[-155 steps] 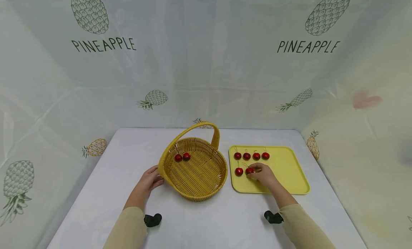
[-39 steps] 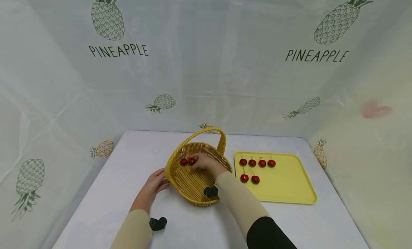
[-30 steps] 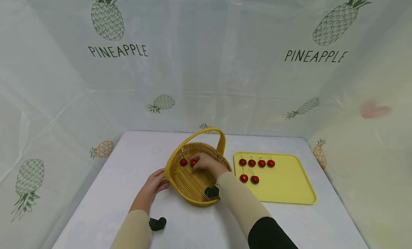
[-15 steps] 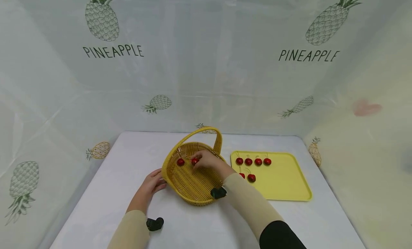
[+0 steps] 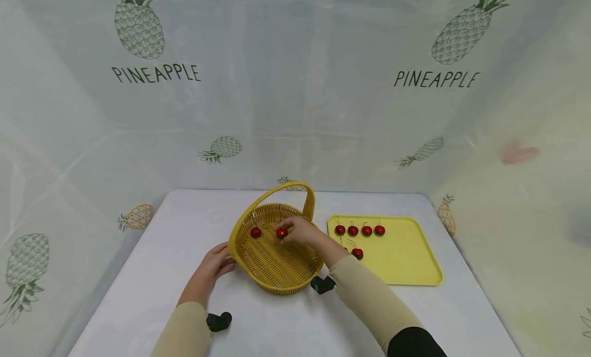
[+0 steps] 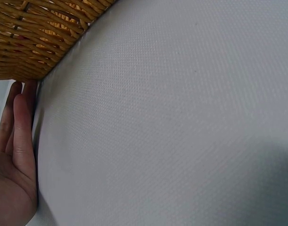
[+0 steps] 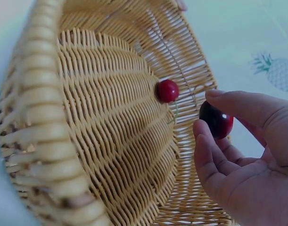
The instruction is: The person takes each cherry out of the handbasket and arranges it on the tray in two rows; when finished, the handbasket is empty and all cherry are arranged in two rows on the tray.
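My right hand (image 5: pixel 301 231) is over the inside of a yellow wicker basket (image 5: pixel 272 267) and pinches a dark red cherry (image 5: pixel 281 233). The right wrist view shows that cherry (image 7: pixel 217 120) between the thumb and fingertips. A second cherry (image 5: pixel 255 232) lies on the basket floor, left of the held one; its stem shows in the right wrist view. At the basket's left side, my left hand (image 5: pixel 213 264) touches the outer wall with its fingers fairly straight. In the left wrist view the fingertips (image 6: pixel 22 101) meet the lower edge of the weave.
To the right lies a yellow tray (image 5: pixel 406 259) with several cherries (image 5: pixel 367 230) in two rows at its left part. My right forearm covers the tray's near left corner. The basket's tall handle (image 5: pixel 265 195) arches above its back left. Printed cloth (image 5: pixel 295 90) rises behind the white table (image 5: pixel 258 326).
My right hand went from the tray to the basket, took hold of the right-hand cherry there and drew it rightward, away from the other. The left hand has stayed at the basket.
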The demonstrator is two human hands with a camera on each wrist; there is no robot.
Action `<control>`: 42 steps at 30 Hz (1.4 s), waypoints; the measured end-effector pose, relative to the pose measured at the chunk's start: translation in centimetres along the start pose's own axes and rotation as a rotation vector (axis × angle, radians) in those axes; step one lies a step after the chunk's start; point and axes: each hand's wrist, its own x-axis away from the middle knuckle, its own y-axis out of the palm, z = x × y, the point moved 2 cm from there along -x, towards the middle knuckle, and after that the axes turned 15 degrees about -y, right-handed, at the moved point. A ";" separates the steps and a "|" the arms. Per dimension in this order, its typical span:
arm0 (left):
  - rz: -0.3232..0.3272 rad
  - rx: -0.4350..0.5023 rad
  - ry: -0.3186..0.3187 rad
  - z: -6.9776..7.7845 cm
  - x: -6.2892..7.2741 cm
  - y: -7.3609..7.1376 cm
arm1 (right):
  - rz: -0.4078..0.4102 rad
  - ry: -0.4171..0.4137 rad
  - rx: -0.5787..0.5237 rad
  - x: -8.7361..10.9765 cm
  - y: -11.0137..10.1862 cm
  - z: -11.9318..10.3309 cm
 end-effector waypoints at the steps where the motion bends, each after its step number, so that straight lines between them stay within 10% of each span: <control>1: 0.000 0.001 0.002 0.0 0.0 0.0 | 0.001 -0.002 -0.002 0.2 -0.1 -0.1; 42: 0.006 0.010 0.008 0.1 0.3 0.2 | 0.133 -0.125 -0.059 11.9 -5.3 1.2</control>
